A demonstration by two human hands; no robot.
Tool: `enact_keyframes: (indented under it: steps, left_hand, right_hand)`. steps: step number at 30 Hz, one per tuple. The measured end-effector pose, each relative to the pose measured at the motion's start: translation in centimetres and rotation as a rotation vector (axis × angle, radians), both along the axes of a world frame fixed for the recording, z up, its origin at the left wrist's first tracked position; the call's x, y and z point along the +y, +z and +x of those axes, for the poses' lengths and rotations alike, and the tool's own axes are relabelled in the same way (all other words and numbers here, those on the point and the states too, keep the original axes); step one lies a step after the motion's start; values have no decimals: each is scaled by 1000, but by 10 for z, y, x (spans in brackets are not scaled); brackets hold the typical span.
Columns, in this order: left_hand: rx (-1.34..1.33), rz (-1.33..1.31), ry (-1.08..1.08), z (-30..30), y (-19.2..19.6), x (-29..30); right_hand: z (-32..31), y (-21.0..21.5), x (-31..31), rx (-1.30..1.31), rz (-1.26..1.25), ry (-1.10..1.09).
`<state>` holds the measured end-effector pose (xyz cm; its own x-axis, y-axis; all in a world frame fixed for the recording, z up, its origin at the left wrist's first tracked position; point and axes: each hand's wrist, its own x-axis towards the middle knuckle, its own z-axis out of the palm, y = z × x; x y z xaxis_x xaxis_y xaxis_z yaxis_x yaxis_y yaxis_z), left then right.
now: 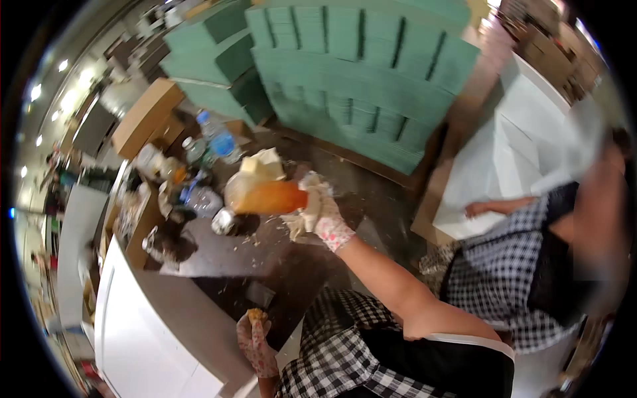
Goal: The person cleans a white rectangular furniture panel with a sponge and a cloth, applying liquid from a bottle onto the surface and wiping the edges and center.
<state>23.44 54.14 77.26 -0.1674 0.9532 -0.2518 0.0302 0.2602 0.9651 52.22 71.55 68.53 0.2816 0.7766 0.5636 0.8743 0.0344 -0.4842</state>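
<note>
My right hand (322, 209), in a pale glove with a pink pattern, reaches out over the dark work surface. Its fingers are wrapped round a bottle of orange liquid (272, 198), which lies nearly level and points left. A crumpled whitish cloth or wad (296, 227) shows just under that hand. Low in the picture, close to my body, my left hand (257, 345) wears a similar glove. Between its fingertips is a small yellowish-brown lump (257, 316) whose kind I cannot make out. Beyond the orange bottle sits a pale yellow block (251, 166) on whitish wrapping.
Left of the bottle stand a blue-labelled water bottle (222, 140), a clear bottle (202, 199) and a silvery can (224, 221). Stacked green sheets (352, 99) rise at the back. A white panel (146, 325) is at lower left. A co-worker in checked clothing (504, 265) works at right.
</note>
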Motion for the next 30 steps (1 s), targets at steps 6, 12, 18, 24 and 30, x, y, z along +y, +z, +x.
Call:
enact_keyframes:
  steps: [6,12,18,24,30]
  left_hand:
    - [2,-24,-92,-8,-9,0]
    - [12,-37,-176,5,8,-3]
    - [-31,19,-222,-4,26,-26]
    - [-101,60,-434,-14,27,-80]
    - [-104,189,-714,-59,54,-127]
  right_hand:
    - [24,128,2,909,88,423]
    - [-17,156,-6,-226,-28,572]
    - [-24,195,-29,-314,-216,580]
    - [-29,246,-74,273,214,519]
    - [-120,266,-166,840,79,867]
